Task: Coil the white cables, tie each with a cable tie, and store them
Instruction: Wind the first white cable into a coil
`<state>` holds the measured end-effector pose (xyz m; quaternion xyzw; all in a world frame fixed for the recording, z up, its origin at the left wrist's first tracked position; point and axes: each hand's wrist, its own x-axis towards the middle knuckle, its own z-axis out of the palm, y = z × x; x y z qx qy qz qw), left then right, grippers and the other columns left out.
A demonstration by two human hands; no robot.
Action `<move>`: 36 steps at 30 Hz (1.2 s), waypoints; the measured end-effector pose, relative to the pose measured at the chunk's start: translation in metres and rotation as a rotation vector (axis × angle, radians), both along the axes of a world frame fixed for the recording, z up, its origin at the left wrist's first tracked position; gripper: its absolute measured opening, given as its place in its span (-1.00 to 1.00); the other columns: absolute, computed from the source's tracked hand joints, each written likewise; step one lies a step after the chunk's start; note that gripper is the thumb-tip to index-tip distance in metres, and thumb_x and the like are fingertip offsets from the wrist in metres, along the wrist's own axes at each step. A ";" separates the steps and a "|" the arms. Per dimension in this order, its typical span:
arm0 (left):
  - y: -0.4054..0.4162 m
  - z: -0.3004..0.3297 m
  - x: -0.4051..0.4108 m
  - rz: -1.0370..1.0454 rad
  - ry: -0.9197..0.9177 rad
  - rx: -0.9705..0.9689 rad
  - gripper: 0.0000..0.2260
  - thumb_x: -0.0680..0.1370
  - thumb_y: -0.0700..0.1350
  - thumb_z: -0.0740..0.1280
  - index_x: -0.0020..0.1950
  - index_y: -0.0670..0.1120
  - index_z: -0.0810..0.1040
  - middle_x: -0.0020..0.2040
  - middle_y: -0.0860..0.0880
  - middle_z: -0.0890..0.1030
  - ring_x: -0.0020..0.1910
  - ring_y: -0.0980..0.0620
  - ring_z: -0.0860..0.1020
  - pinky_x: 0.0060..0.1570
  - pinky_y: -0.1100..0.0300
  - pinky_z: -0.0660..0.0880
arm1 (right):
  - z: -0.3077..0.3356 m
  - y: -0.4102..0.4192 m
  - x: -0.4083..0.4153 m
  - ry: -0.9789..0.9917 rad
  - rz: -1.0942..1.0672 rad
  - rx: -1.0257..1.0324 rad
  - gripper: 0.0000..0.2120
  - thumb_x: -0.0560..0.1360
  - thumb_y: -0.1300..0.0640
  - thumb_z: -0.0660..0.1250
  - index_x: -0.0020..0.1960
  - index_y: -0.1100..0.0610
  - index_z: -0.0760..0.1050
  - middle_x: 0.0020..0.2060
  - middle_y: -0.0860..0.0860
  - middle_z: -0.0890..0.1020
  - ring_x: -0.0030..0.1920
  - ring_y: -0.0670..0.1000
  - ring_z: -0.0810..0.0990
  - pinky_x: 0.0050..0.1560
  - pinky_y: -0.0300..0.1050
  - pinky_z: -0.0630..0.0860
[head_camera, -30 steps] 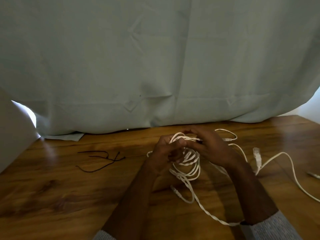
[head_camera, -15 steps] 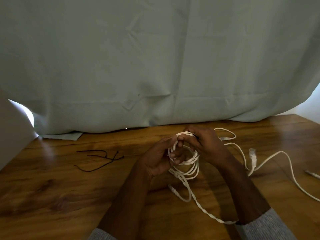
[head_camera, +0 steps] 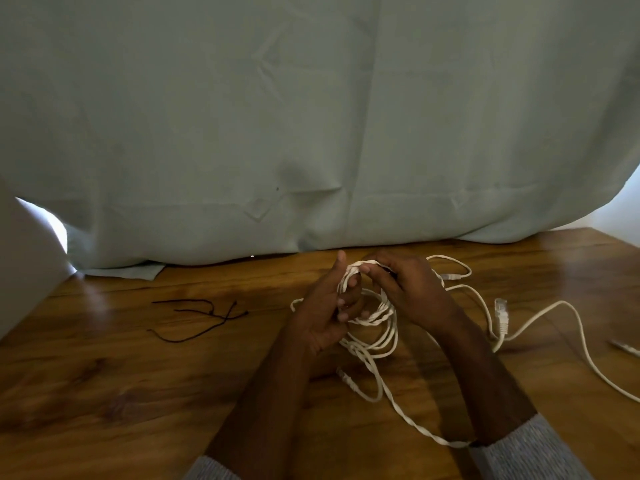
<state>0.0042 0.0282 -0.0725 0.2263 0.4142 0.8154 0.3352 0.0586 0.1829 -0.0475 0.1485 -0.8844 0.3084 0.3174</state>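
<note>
Coil (head_camera: 372, 313) raised above table (head_camera: 104, 393); our left hand (head_camera: 325, 313) holds loops, right hand (head_camera: 408, 292) pinches top strands. We keep loops even, tail (head_camera: 415, 427) slack, black ties (head_camera: 204, 317) near

A pale green cloth (head_camera: 311, 116) hangs behind the wooden table (head_camera: 104, 393).

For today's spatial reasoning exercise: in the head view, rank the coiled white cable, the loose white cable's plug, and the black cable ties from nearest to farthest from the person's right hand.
1. Coiled white cable: gripped by the right hand.
2. Plug of the loose white cable: on the table, to the hand's right.
3. Black cable ties: far left, beyond the left hand.
</note>
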 end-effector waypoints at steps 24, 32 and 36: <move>-0.007 -0.009 -0.010 -0.318 -0.120 0.256 -0.67 0.63 0.09 0.20 -0.14 -0.16 0.45 -0.55 0.09 0.31 -0.63 0.20 0.27 -0.44 0.24 0.37 | 0.001 0.010 0.000 -0.050 -0.065 -0.276 -0.83 0.60 0.02 0.37 -0.07 0.04 0.70 -0.25 -0.09 0.71 -0.21 -0.08 0.67 -0.17 -0.07 0.56; -0.007 -0.010 -0.018 -0.071 -0.133 0.249 -0.71 0.65 0.00 0.19 -0.10 -0.20 0.49 -0.51 0.08 0.28 -0.62 0.20 0.25 -0.41 0.23 0.42 | 0.000 0.017 0.004 -0.194 -0.210 0.175 -0.66 0.59 -0.20 0.05 -0.05 -0.08 0.54 -0.25 -0.12 0.64 -0.24 -0.06 0.59 -0.22 0.04 0.56; -0.004 -0.009 -0.017 0.075 -0.116 0.187 -0.74 0.62 -0.01 0.21 -0.08 -0.21 0.47 -0.51 0.07 0.25 -0.60 0.19 0.21 -0.42 0.22 0.41 | -0.003 0.015 0.007 -0.267 -0.284 0.362 -0.74 0.62 -0.12 0.07 0.10 -0.04 0.48 -0.13 0.01 0.67 -0.13 0.10 0.63 -0.18 0.03 0.56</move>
